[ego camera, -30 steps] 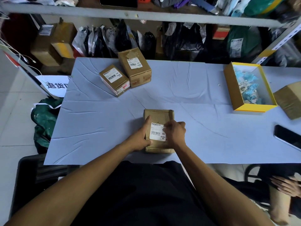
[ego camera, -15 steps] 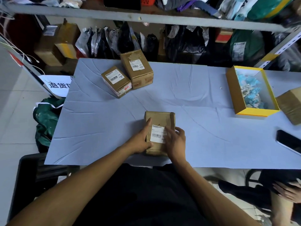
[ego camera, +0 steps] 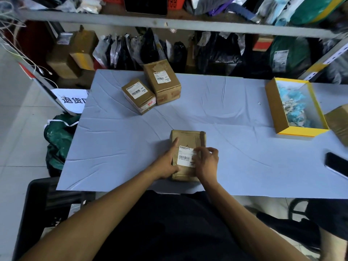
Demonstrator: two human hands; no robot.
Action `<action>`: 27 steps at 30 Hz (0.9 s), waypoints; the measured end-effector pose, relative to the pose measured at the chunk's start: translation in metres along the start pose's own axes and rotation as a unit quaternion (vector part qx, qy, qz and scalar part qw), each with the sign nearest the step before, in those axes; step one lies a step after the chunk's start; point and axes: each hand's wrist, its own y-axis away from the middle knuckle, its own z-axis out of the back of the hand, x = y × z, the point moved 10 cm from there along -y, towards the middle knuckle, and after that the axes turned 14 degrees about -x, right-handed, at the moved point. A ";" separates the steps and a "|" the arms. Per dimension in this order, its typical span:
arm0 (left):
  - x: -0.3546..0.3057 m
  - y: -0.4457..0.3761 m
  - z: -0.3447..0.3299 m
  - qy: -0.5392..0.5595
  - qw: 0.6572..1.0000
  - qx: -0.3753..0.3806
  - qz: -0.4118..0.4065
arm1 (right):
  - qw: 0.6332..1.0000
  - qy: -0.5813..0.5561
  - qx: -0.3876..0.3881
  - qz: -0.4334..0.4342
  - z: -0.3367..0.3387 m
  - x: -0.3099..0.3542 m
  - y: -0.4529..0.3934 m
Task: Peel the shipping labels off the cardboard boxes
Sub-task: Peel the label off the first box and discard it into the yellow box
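A flat cardboard box [ego camera: 188, 140] lies near the front edge of the tabletop [ego camera: 216, 113]. The left hand [ego camera: 166, 162] grips its left side, thumb extended along the top face. The right hand [ego camera: 206, 162] — fingers curled — pinches the right edge of the shipping label [ego camera: 185, 156] at its upper corner. Two labelled boxes [ego camera: 150, 85] stand touching at the rear left — well apart from an open yellow box [ego camera: 276, 108] on the right.
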 end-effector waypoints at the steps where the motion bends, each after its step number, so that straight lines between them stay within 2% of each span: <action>1: -0.001 0.000 0.000 0.001 1.000 0.000 -0.001 | 1.000 -0.002 0.001 0.000 0.000 0.000 0.000; 11: -0.003 0.000 0.001 0.010 1.000 -0.003 -0.003 | 1.000 -0.027 -0.007 0.009 0.005 0.001 0.008; 23: 0.001 0.000 0.003 0.015 1.000 -0.021 0.003 | 0.998 0.059 0.022 0.019 -0.004 0.007 0.001; 27: -0.002 0.002 0.003 0.005 1.000 -0.028 0.000 | 0.997 0.066 0.045 -0.013 -0.008 0.003 -0.005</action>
